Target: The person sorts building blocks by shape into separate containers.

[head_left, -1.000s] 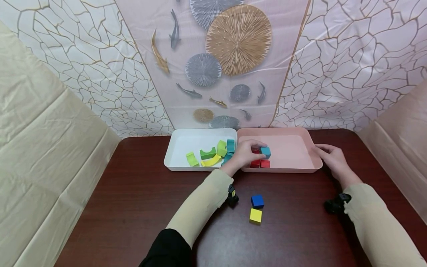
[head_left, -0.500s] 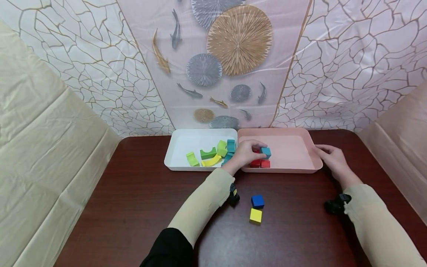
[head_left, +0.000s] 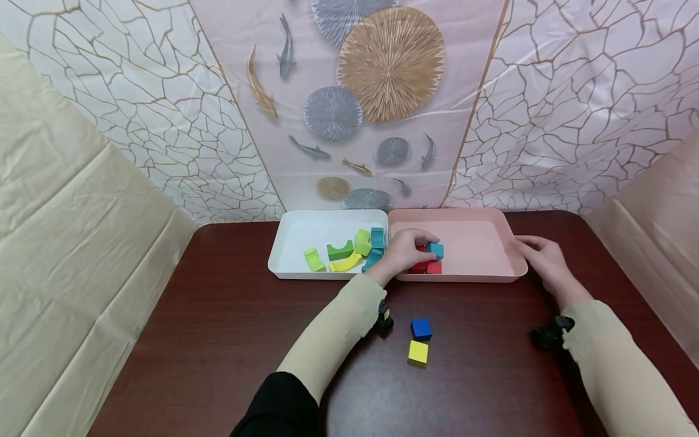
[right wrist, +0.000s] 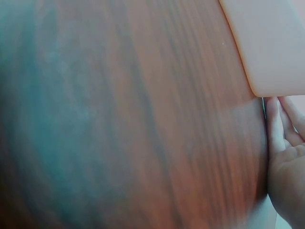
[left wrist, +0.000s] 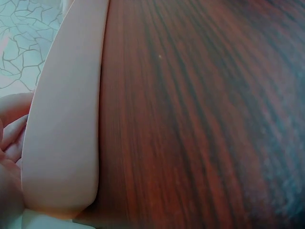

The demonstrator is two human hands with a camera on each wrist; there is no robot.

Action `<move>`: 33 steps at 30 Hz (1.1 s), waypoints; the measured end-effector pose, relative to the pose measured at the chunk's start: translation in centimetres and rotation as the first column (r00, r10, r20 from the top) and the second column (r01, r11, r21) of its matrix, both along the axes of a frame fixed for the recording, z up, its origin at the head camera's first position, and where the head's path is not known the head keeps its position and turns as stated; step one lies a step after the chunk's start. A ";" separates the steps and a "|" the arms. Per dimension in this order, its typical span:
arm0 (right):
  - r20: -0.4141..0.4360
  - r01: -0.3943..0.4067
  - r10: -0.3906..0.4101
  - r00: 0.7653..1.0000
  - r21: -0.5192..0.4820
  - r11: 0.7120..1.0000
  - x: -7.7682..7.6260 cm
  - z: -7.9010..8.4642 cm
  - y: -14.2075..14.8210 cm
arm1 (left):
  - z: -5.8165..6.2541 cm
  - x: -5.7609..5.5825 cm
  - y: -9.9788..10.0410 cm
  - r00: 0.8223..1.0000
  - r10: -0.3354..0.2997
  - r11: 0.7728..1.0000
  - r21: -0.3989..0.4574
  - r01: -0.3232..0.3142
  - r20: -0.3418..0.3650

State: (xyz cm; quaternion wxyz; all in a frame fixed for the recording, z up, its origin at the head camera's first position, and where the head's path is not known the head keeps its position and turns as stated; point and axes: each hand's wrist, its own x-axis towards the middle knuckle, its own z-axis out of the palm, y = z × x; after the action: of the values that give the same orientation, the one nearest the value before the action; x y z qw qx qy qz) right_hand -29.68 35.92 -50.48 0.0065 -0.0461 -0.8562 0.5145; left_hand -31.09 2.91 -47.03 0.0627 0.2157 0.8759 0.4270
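My left hand (head_left: 405, 250) reaches over the near left part of the pink tray (head_left: 475, 233) and pinches a light blue cube (head_left: 435, 250) between thumb and fingers. Right by it in the tray lie red blocks (head_left: 434, 267), partly covered by this hand. In the left wrist view the tray's wall (left wrist: 66, 109) hides most of the fingers, and the cube does not show. At the tray's right end, my right hand (head_left: 548, 262) touches the rim with extended fingertips. The right wrist view shows those fingers (right wrist: 275, 121) straight against the tray's corner.
A white tray (head_left: 295, 243) adjoins the pink one on the left, holding several green, yellow and teal blocks. On the brown table (head_left: 218, 340), a blue cube (head_left: 421, 329) lies just behind a yellow cube (head_left: 418, 352). Patterned cloth (head_left: 349, 164) hangs behind.
Almost nothing differs. The left wrist and forearm have shifted very slightly to the right, while the light blue cube, the trays and the right hand stay in place.
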 end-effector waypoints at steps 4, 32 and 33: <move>0.000 0.000 0.000 1.000 -0.001 1.000 -0.1 -0.1 0.1 | -0.1 0.0 0.0 1.000 -0.009 1.000 -0.027 0.009 -0.015; -0.008 -0.007 0.007 1.000 -0.004 1.000 -0.3 -0.4 0.4 | -0.4 0.0 -0.4 1.000 -0.010 0.997 0.070 0.011 -0.018; -0.011 -0.006 0.006 1.000 -0.006 1.000 -0.3 -0.4 0.3 | -0.4 0.0 -0.4 1.000 -0.010 0.997 0.074 0.011 -0.020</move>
State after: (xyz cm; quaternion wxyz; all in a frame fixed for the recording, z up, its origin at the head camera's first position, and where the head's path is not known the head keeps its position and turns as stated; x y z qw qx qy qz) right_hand -30.01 36.26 -50.91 0.0092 -0.0407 -0.8547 0.5175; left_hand -31.09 2.52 -47.39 0.0485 0.2267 0.8589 0.4567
